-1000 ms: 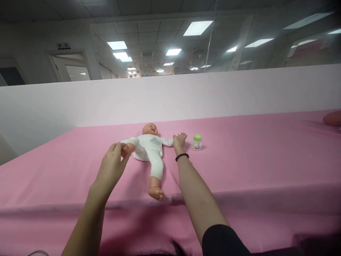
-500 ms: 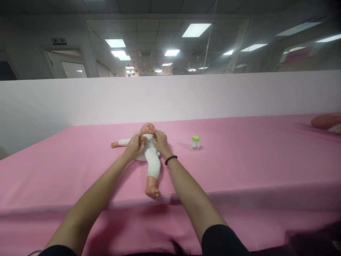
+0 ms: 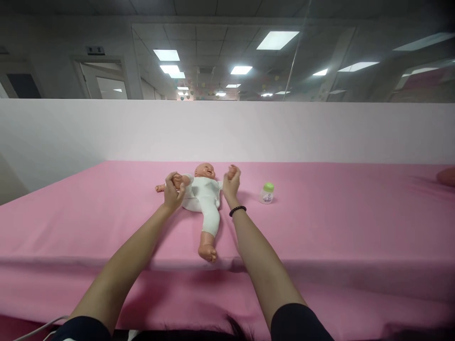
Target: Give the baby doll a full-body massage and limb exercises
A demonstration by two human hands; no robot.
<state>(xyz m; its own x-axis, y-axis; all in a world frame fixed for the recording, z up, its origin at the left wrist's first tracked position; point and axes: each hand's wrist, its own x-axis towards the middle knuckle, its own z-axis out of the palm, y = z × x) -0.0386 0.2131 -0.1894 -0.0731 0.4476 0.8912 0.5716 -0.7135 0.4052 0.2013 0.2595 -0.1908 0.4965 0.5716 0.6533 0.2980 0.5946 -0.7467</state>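
One leg (image 3: 184,180) of the doll (image 3: 205,186), laid face-up on the counter (image 3: 337,213), is held by the left hand (image 3: 172,195) and one arm (image 3: 221,185) by the right hand (image 3: 230,188), so its body could be twisted if both are pulled unevenly.

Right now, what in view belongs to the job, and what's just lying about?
In the job:
- plastic baby doll in white cloth
- left grip, on its raised leg
- right grip, round its hand
- pink sheet-covered surface underneath

Apparently lying about:
- translucent jar with green lid, untouched
- tan rounded object, cut off at right edge
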